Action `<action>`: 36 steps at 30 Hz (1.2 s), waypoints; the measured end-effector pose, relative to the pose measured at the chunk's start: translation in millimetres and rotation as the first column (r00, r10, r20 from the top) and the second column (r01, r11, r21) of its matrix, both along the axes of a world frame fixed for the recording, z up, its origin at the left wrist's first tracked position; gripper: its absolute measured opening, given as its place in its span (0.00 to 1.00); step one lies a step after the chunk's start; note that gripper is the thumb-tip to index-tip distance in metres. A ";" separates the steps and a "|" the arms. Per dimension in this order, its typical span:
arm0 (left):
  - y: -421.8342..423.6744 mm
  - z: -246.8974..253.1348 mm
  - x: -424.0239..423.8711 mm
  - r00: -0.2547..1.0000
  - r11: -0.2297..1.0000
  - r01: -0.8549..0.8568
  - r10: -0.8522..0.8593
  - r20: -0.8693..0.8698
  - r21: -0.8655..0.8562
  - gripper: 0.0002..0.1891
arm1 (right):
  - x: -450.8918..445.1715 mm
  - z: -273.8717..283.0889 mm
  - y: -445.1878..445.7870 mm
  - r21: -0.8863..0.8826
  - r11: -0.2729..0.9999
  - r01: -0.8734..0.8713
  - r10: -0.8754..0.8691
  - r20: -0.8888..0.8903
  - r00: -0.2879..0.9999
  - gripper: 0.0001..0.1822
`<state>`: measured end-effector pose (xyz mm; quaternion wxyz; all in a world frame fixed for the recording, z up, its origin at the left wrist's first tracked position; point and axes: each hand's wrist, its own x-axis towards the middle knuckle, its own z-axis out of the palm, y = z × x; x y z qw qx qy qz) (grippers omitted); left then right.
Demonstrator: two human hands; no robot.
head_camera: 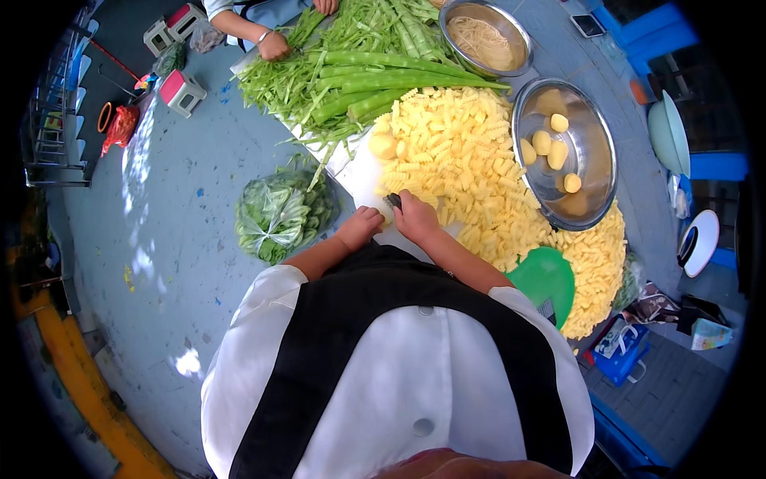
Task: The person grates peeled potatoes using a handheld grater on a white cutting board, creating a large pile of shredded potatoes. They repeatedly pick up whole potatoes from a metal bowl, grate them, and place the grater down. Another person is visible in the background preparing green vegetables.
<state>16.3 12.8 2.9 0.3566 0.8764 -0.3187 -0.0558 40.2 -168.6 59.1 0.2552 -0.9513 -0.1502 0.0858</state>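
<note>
My right hand (417,219) grips the black handle of a cutting tool (393,201) over a white cutting board (366,173). Close beside it, my left hand (360,227) rests its fingertips on a pale yellow piece, likely potato, mostly hidden by the fingers. Past my hands spreads a large heap of crinkle-cut potato strips (461,149). A peeled whole potato (382,146) lies at the heap's left edge. Several peeled potatoes (541,143) sit in a steel bowl (609,149) to the right.
Long green stems (383,81) and green shreds (269,90) cover the far side, where another person's hand (274,47) reaches in. A bag of leafy greens (281,212) stands left. A green plastic lid or board (541,281) lies right; a second steel bowl (528,60) holds pale strands.
</note>
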 end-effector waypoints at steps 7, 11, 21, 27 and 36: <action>7.1 -16.1 -4.9 0.999 0.997 0.037 -0.037 -0.007 -0.068 0.10 | -14.4 3.9 13.8 0.079 0.994 -0.073 0.075 -0.024 0.997 0.13; 9.6 -14.9 -6.0 1.000 1.000 0.019 -0.019 0.000 -0.020 0.10 | -0.6 2.8 7.0 0.071 0.996 0.044 -0.041 -0.050 0.998 0.13; 18.3 -20.6 -21.2 0.998 0.998 -0.047 0.045 -0.053 -0.035 0.08 | -22.8 30.2 10.0 0.071 0.987 -0.141 0.139 0.035 0.990 0.12; 11.7 -10.8 -18.8 0.998 0.998 -0.056 0.056 0.007 0.000 0.10 | -11.8 35.7 5.5 0.047 0.995 -0.091 0.092 -0.034 0.995 0.11; 10.0 -15.8 -16.6 0.998 0.998 -0.050 0.049 0.027 0.024 0.10 | -18.8 30.3 12.5 -0.006 0.975 -0.223 0.223 0.064 0.973 0.08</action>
